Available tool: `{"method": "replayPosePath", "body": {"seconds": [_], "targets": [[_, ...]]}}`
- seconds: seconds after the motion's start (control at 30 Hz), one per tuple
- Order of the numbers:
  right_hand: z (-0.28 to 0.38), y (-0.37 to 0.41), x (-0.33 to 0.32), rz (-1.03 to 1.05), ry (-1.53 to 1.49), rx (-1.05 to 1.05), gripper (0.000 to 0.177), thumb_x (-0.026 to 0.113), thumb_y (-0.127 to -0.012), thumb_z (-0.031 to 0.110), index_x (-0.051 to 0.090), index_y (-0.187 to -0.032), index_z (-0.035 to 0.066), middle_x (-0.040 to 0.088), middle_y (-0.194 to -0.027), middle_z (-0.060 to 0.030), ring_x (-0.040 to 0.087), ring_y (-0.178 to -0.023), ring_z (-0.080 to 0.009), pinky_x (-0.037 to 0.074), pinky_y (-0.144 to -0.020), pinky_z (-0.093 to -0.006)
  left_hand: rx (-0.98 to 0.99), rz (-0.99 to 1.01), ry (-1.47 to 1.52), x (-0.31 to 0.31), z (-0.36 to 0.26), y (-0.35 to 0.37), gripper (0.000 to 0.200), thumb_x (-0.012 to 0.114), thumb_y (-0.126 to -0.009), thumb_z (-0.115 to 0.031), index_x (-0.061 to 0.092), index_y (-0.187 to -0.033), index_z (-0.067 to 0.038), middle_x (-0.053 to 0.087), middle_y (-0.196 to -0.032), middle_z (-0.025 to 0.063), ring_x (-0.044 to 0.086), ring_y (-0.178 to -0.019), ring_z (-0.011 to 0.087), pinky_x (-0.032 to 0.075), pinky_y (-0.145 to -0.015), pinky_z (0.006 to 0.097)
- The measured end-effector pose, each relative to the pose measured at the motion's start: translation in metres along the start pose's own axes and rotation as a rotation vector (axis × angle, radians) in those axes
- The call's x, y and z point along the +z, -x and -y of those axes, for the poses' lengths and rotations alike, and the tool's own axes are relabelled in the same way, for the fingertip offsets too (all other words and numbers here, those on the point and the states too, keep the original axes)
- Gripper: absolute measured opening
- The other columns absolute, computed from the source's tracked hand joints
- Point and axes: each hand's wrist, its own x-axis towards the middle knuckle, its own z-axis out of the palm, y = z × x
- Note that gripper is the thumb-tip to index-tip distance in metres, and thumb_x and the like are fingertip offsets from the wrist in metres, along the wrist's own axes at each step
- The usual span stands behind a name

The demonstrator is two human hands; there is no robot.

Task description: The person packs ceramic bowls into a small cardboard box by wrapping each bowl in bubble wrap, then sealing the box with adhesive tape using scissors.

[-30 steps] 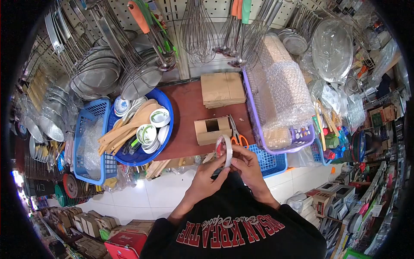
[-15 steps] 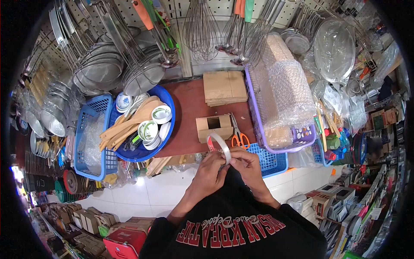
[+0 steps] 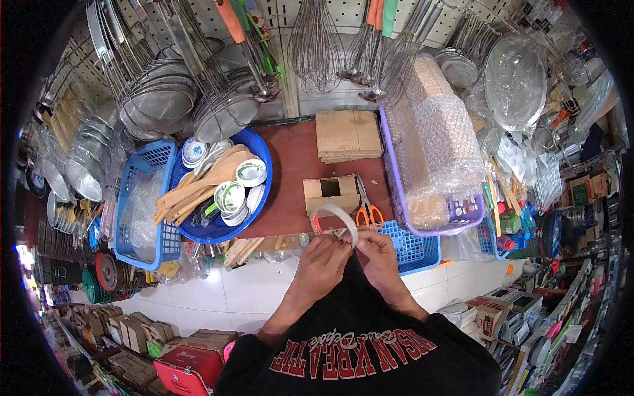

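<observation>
A person in a black printed top holds a roll of clear tape (image 3: 344, 216) above the near edge of a red-brown table (image 3: 290, 158), just on the near side of a small cardboard box (image 3: 341, 203) and scissors (image 3: 368, 206) with orange handles. The left hand (image 3: 321, 269) is curled closed, its fingers gripping the lower part of the roll; the right hand (image 3: 381, 261) has thumb and fingertips drawn close together at the near rim, though whether they pinch a loose end of tape is too small to tell.

The likeliest trouble, by the look of it, is tape splitting or sticking back on itself, should a nail catch the film unevenly. A loose left grip could let the roll twist or drop, perhaps into the blue basket (image 3: 415, 248) or onto the tiled floor (image 3: 247, 287) below, and a slip forward might knock the box or scissors.

The roll is tipped up on edge, its far rim pointing away from the person toward the box. Being a ring, it has no true long axis; its outline stretches from upper left down to lower right, while the exact facing of its hole is hard to judge
</observation>
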Motion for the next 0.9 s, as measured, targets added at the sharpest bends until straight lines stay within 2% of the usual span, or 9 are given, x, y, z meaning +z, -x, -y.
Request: {"method": "replayPosePath", "body": {"seconds": [0.07,0.13,0.23,0.33,0.43,0.57,0.63,0.83,0.9], "targets": [[-0.001,0.000,0.000,0.012,-0.117,0.031,0.021,0.057,-0.097,0.010,0.067,-0.109,-0.004,0.066,-0.105,-0.0081,0.060,-0.096,-0.0129,0.047,-0.086,-0.0286,0.028,0.019,-0.078,-0.005,-0.006,-0.003,0.023,0.066,-0.078,0.002,0.060,-0.100,0.002,0.064,-0.087,0.0113,0.061,-0.078,0.0252,0.048,-0.075,0.0379],[0.002,0.000,0.002,0.035,-0.208,0.059,0.022,0.056,-0.098,0.010,0.066,-0.111,-0.005,0.067,-0.106,-0.0083,0.061,-0.097,-0.0131,0.048,-0.087,-0.0287,0.016,0.026,-0.087,-0.007,-0.010,-0.002,0.026,0.069,-0.078,0.003,0.061,-0.102,0.004,0.065,-0.087,0.0147,0.062,-0.076,0.0292,0.048,-0.071,0.0409],[0.000,0.000,-0.001,0.012,-0.023,0.010,0.022,0.058,-0.097,0.010,0.064,-0.113,-0.005,0.066,-0.110,-0.0086,0.061,-0.099,-0.0138,0.049,-0.088,-0.0291,0.009,0.027,-0.087,-0.011,-0.013,-0.004,0.028,0.071,-0.077,0.003,0.063,-0.104,0.006,0.065,-0.086,0.0160,0.062,-0.072,0.0296,0.047,-0.068,0.0414],[0.018,-0.002,0.015,-0.110,0.169,-0.057,0.023,0.062,-0.095,0.009,0.064,-0.113,-0.005,0.067,-0.110,-0.0083,0.061,-0.100,-0.0134,0.049,-0.088,-0.0290,0.004,0.015,-0.106,-0.012,-0.012,-0.002,0.030,0.070,-0.077,0.003,0.064,-0.106,0.007,0.065,-0.082,0.0145,0.061,-0.068,0.0277,0.047,-0.066,0.0398],[0.013,-0.004,0.005,-0.092,0.336,-0.200,0.023,0.068,-0.090,0.006,0.066,-0.111,-0.003,0.069,-0.107,-0.0092,0.064,-0.098,-0.0159,0.050,-0.086,-0.0302,-0.022,0.035,-0.113,-0.014,-0.010,0.001,0.033,0.069,-0.077,0.003,0.064,-0.110,0.007,0.063,-0.076,0.0125,0.060,-0.064,0.0264,0.047,-0.064,0.0389],[0.020,-0.007,-0.001,-0.053,0.810,-0.430,0.021,0.071,-0.085,0.005,0.069,-0.105,0.000,0.070,-0.102,-0.0119,0.066,-0.096,-0.0230,0.050,-0.086,-0.0322,-0.008,0.029,-0.167,-0.011,-0.007,0.004,0.033,0.069,-0.077,-0.002,0.065,-0.110,0.004,0.058,-0.071,0.0072,0.059,-0.065,0.0199,0.046,-0.065,0.0341],[0.022,-0.009,-0.001,-0.042,0.913,-0.495,0.017,0.072,-0.084,0.006,0.069,-0.100,0.001,0.071,-0.101,-0.0136,0.067,-0.096,-0.0263,0.050,-0.084,-0.0331,-0.057,0.021,-0.087,-0.009,-0.008,0.005,0.032,0.069,-0.078,0.000,0.064,-0.109,0.006,0.059,-0.071,0.0112,0.059,-0.063,0.0245,0.047,-0.065,0.0378],[0.024,-0.011,0.004,-0.076,1.055,-0.471,0.012,0.069,-0.088,0.009,0.063,-0.092,-0.001,0.068,-0.097,-0.0128,0.065,-0.088,-0.0241,0.049,-0.079,-0.0326,-0.137,0.034,0.021,-0.007,-0.009,0.006,0.030,0.068,-0.079,0.001,0.064,-0.108,0.006,0.061,-0.073,0.0155,0.059,-0.064,0.0300,0.047,-0.067,0.0427],[0.023,-0.009,0.006,-0.086,0.915,-0.352,0.013,0.067,-0.090,0.010,0.062,-0.093,-0.001,0.067,-0.096,-0.0123,0.064,-0.086,-0.0224,0.049,-0.079,-0.0316,-0.168,0.044,0.060,-0.008,-0.010,0.006,0.030,0.068,-0.080,0.001,0.064,-0.109,0.005,0.062,-0.075,0.0164,0.059,-0.065,0.0313,0.048,-0.068,0.0434]]}}
